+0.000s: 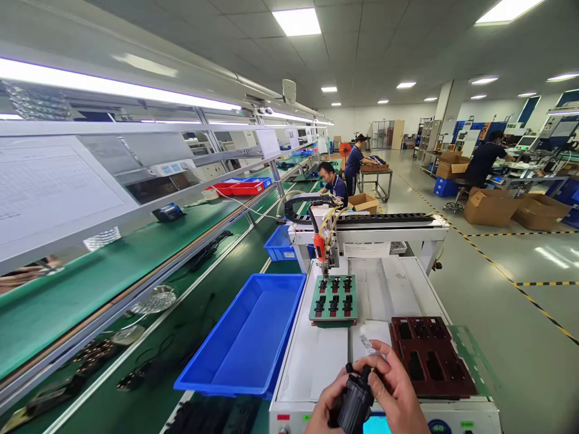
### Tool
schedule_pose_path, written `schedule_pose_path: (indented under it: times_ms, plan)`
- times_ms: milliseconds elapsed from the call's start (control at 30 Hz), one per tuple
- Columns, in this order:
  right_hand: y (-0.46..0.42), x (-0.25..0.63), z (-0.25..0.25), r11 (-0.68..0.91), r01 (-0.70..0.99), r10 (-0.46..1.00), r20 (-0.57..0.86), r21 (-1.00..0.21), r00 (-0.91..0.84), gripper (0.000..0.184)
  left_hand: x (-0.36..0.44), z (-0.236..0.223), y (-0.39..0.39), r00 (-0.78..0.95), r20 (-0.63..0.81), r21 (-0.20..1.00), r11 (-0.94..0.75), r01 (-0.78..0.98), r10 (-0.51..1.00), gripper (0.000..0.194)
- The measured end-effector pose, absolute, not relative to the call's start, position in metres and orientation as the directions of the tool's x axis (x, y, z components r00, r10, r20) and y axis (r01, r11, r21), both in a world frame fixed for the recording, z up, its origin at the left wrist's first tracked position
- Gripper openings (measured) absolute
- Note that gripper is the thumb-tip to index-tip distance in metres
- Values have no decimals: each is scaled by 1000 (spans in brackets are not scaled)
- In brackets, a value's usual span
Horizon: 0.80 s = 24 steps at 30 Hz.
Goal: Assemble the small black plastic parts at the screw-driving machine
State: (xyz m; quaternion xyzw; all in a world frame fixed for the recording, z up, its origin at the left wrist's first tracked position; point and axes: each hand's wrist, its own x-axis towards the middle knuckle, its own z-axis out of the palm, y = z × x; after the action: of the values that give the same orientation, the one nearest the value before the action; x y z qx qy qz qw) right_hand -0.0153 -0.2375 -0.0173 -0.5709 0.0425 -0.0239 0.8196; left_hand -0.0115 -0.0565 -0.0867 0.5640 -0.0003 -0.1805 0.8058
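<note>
Low in the head view, my left hand (pixel 326 405) wraps around a black plastic device (pixel 355 401) with a ribbed body and short stubs on top. My right hand (pixel 397 389) is closed at its upper end, thumb and fingers pinching around the stubs. Whether a smaller part sits between those fingertips is hidden. Just beyond the hands, a white sheet with a printed code (pixel 365 341) lies on the machine's white bed (pixel 312 374). Farther up the bed is a green fixture plate (pixel 333 322) with several black parts in rows, under an orange-red tool head (pixel 319 247).
A large blue bin (pixel 244 337) stands left of the machine, a smaller blue bin (pixel 279 244) behind it. To the right lies a dark red fixture plate (pixel 446 383) with cutouts. A green conveyor (pixel 136 247) runs along the left. Several co-workers and cardboard boxes (pixel 491 205) are farther back.
</note>
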Motion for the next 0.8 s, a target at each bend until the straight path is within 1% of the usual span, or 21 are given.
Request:
schedule_pose_path:
  times_ms: [67,100,133,167,200,267,333,467,800]
  plan:
    - [-239,-16,-20,139,34,-212,4,-990,977,58,-6,-84,-52,951,-103,948,262,184,-293,77]
    - [-240,-16,-22,52,49,-255,35,-997,966,53,-2,-83,-50,957,-45,967,227,113,-286,74]
    - [-242,-17,-23,8,52,-274,48,-999,960,47,1,-82,-49,963,9,983,181,42,-271,69]
    - [-243,-17,-25,15,38,-266,33,-999,963,43,5,-81,-49,966,57,991,130,-25,-250,66]
    - [-243,-19,-26,66,7,-232,-9,-998,973,43,8,-81,-48,968,98,993,82,-81,-230,63]
    - [-239,-22,-28,206,-96,-122,-123,-974,985,50,12,-82,-48,966,145,989,13,-146,-213,60]
    - [-232,-26,-29,268,-168,-53,-189,-949,981,56,14,-84,-48,965,168,985,-11,-173,-201,59]
    - [-219,-29,-32,217,-154,-58,-170,-964,984,59,12,-87,-49,961,191,980,-18,-199,-201,60]
    - [-223,-31,-37,67,-144,-56,-148,-987,987,56,11,-90,-51,945,231,971,-10,-240,-231,62]
